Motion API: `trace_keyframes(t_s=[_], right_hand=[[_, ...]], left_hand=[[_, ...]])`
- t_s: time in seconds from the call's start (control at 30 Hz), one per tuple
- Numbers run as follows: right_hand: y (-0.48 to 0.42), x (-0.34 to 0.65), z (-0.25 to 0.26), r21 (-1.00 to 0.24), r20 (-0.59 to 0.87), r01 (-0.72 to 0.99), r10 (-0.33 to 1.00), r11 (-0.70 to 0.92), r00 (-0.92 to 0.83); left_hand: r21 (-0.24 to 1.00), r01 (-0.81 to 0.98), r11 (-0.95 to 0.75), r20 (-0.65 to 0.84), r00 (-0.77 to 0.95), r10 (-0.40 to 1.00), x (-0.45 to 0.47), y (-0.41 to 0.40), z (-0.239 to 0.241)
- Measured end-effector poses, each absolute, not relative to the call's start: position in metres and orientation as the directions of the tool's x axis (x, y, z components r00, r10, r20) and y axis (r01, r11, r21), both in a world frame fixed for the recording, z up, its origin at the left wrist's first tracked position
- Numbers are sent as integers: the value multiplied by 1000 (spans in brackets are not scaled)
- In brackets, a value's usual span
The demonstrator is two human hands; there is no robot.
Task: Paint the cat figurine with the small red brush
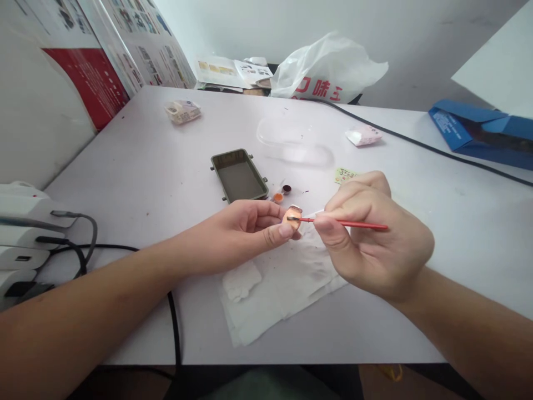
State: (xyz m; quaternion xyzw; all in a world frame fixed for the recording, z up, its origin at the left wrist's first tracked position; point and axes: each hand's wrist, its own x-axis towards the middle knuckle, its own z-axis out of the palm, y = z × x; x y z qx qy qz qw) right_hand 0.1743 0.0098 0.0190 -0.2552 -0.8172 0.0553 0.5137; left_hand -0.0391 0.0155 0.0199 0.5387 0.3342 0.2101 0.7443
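Between thumb and fingers, my left hand [260, 225] holds a small rounded peach-orange figure [293, 213] with a dark brown top. My right hand [370, 233] pinches a thin red paintbrush [353, 224], its dark tip touching the front of the figure. Just beyond my left hand stand two tiny paint pots, one orange [278, 197] and one dark [287, 189]. A dark olive tray [239, 176] sits behind them. White paper tissues [275, 300] lie spread beneath both hands.
Clear plastic packaging [295, 141] lies mid-table between two small packets, one left [183, 111] and one right [363, 136]. A blue box [466, 130] and a black cable [416, 144] are at the right. White plugs with cables [25, 239] crowd the left edge. A plastic bag [328, 64] stands behind.
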Motion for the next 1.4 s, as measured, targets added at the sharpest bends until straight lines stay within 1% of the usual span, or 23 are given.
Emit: trace_keyframes(t_s=[0.1,0.3,0.47,0.57,0.7,0.77,1.0,1.17,1.3,1.4], right_hand=[[11,177,19,-323,811,383,461,866,-360],[10,181,22,-203,799,435,405,877,-445],[11,184,24,-141,775,478,397,867,-492],[11,183,23,-148,783,478,398,866,-478],[10,177,23,-222,833,451,408,864,-373],[9,175,22,-240,831,443,419,864,-367],[13,178,19,-176,812,434,379,884,-443],[13,183,20,-128,783,474,382,871,-491],[12,184,25,-135,780,453,377,881,-500],[11,180,25,-183,807,421,380,889,-453]], left_hand=[[950,61,306,-262,687,678,-40,16,20],[951,70,302,-264,696,668,-40,17,20],[948,83,306,-276,690,669,-39,19,22],[943,96,319,-296,679,672,-39,17,23],[943,119,310,-309,658,687,-39,16,25],[944,134,300,-312,654,690,-38,16,25],[947,154,281,-311,654,690,-39,15,24],[950,140,277,-297,675,675,-40,16,26],[957,154,247,-282,694,663,-40,18,26],[957,153,247,-283,690,666,-40,17,25]])
